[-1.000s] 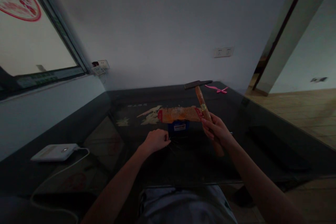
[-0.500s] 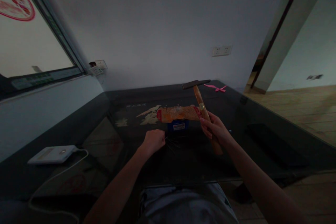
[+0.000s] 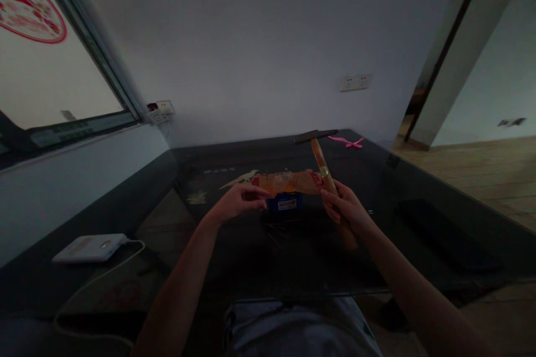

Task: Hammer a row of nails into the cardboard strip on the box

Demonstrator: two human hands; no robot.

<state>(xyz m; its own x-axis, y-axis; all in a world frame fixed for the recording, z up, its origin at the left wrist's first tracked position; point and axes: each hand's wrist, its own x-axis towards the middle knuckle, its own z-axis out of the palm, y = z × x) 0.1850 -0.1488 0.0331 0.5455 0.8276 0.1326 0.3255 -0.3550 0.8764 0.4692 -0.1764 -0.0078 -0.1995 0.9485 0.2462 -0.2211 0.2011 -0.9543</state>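
Note:
My right hand [image 3: 345,209] is wrapped around the wooden handle of a hammer [image 3: 319,156], its dark metal head raised up and away from me. Beside the handle, a long tan-orange speckled piece with red ends [image 3: 288,182] rests on a blue box [image 3: 285,202] with a white label. My left hand [image 3: 240,201] is at the piece's left end, fingers stretched out and thumb below. Whether anything thin lies between its fingertips is too dark to see. Several thin nail-like pieces [image 3: 275,230] lie on the black table in front of the box.
A white power bank [image 3: 90,248] with a white cable lies at the left of the glossy black table [image 3: 234,268]. A dark flat object [image 3: 446,234] lies at the right, and a pink ribbon [image 3: 354,144] at the back right. Behind are a wall and sockets [image 3: 355,82].
My left hand has moved up and forward from beside the thin pieces to the speckled piece, its fist unfolding. My right hand still holds the hammer in nearly the same place.

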